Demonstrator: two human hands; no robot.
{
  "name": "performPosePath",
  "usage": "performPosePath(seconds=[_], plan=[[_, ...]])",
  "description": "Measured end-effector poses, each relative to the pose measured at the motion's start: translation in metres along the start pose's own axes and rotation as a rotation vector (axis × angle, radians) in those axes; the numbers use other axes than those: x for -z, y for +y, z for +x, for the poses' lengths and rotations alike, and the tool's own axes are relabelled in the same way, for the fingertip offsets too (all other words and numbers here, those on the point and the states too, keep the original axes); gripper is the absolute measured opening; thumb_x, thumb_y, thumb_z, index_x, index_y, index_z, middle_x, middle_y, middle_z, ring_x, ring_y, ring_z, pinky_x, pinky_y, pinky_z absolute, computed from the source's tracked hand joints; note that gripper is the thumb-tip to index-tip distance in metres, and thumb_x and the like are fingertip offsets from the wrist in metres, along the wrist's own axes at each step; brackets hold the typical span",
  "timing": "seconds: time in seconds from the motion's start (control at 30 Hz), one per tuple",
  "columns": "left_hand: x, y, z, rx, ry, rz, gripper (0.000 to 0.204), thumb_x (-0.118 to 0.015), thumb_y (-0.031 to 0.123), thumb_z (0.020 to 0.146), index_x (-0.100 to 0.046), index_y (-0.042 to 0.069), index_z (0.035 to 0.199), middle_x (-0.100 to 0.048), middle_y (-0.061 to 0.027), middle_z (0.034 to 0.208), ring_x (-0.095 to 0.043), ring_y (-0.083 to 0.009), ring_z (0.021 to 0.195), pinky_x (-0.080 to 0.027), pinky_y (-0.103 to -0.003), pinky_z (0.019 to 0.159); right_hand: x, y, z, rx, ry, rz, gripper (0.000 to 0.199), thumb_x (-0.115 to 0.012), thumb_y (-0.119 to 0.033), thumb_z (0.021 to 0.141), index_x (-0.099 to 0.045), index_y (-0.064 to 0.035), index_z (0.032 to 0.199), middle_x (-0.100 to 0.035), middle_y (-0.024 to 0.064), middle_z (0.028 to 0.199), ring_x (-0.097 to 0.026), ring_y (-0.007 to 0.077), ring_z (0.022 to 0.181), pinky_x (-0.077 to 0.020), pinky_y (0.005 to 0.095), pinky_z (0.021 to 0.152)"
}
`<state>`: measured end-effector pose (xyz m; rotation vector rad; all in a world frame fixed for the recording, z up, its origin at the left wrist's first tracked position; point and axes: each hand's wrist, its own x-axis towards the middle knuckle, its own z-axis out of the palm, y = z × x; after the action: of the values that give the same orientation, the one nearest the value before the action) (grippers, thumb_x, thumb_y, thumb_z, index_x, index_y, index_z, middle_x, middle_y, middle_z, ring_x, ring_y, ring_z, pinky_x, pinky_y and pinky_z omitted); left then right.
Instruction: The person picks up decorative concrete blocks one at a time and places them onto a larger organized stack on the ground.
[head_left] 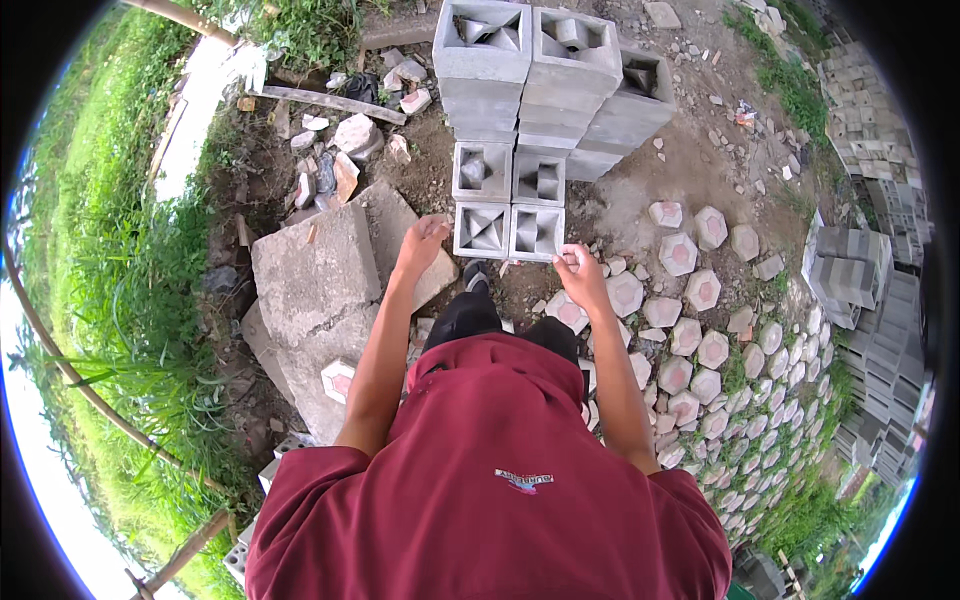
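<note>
Four grey concrete ventilation blocks stand together in front of me, two by two, with angled webs inside their square openings. The nearest pair are the left block [481, 230] and the right block [537, 232]. My left hand [424, 243] is just left of the near left block, a small gap between them, its fingers loosely bent and empty. My right hand [582, 274] is at the near right corner of the right block. Its fingertips touch or nearly touch that corner, with thumb and fingers parted.
Taller stacks of similar blocks [487, 95] rise just beyond. A broken concrete slab [315, 265] and rubble [358, 137] lie on the left, beside tall grass [110, 310]. Hexagonal pavers [679, 254] cover ground on the right, with more block stacks [850, 262] farther right.
</note>
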<state>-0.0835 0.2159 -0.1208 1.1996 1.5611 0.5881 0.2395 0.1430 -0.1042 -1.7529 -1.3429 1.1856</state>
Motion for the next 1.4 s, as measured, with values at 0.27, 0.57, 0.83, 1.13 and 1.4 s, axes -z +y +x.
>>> performPosePath(seconds=[0.27, 0.57, 0.83, 1.13, 1.4], plan=[[0.017, -0.110, 0.164, 0.135, -0.130, 0.058, 0.029, -0.064, 0.025, 0.086, -0.062, 0.001, 0.103, -0.064, -0.0058, 0.085, -0.059, -0.0126, 0.080, -0.048, -0.031, 0.073, -0.109, 0.001, 0.122, -0.056, 0.012, -0.074, 0.039, -0.065, -0.022, 0.087, -0.055, -0.0018, 0.118, -0.070, 0.0166, 0.091, -0.069, 0.0294, 0.081, -0.0543, 0.0373, 0.072], [-0.069, -0.261, 0.314, 0.295, 0.048, 0.265, 0.069, -0.067, 0.027, 0.076, -0.044, -0.006, 0.131, -0.057, -0.0307, 0.121, -0.055, -0.0410, 0.118, -0.044, -0.041, 0.099, -0.200, 0.200, 0.295, -0.372, -0.103, -0.275, 0.084, -0.068, -0.055, 0.078, -0.042, 0.0053, 0.130, -0.061, 0.0296, 0.113, -0.059, 0.0423, 0.108, -0.0473, 0.0461, 0.093], [-0.099, -0.317, 0.410, 0.276, 0.009, 0.149, 0.077, -0.072, 0.026, 0.073, -0.040, -0.005, 0.136, -0.060, -0.0272, 0.120, -0.057, -0.0362, 0.116, -0.044, -0.039, 0.098, -0.237, 0.278, 0.406, -0.369, -0.090, -0.343, 0.095, -0.067, -0.061, 0.077, -0.033, 0.0030, 0.138, -0.054, 0.0313, 0.125, -0.055, 0.0419, 0.116, -0.0443, 0.0441, 0.098], [-0.100, -0.300, 0.405, 0.161, -0.123, 0.020, 0.058, -0.063, 0.014, 0.078, -0.048, 0.002, 0.132, -0.066, -0.0147, 0.108, -0.060, -0.0214, 0.099, -0.046, -0.034, 0.090, -0.255, 0.272, 0.419, -0.241, -0.024, -0.424, 0.069, -0.064, -0.026, 0.085, -0.033, 0.0053, 0.138, -0.056, 0.0335, 0.120, -0.056, 0.0441, 0.113, -0.0451, 0.0450, 0.099], [-0.075, -0.277, 0.369, 0.070, -0.120, 0.068, 0.064, -0.063, 0.010, 0.074, -0.046, 0.001, 0.135, -0.066, -0.0187, 0.112, -0.061, -0.0265, 0.106, -0.046, -0.035, 0.092, -0.242, 0.253, 0.377, -0.122, 0.068, -0.275, 0.067, -0.070, -0.020, 0.078, -0.042, 0.0107, 0.131, -0.060, 0.0333, 0.112, -0.059, 0.0432, 0.108, -0.0467, 0.0440, 0.095]])
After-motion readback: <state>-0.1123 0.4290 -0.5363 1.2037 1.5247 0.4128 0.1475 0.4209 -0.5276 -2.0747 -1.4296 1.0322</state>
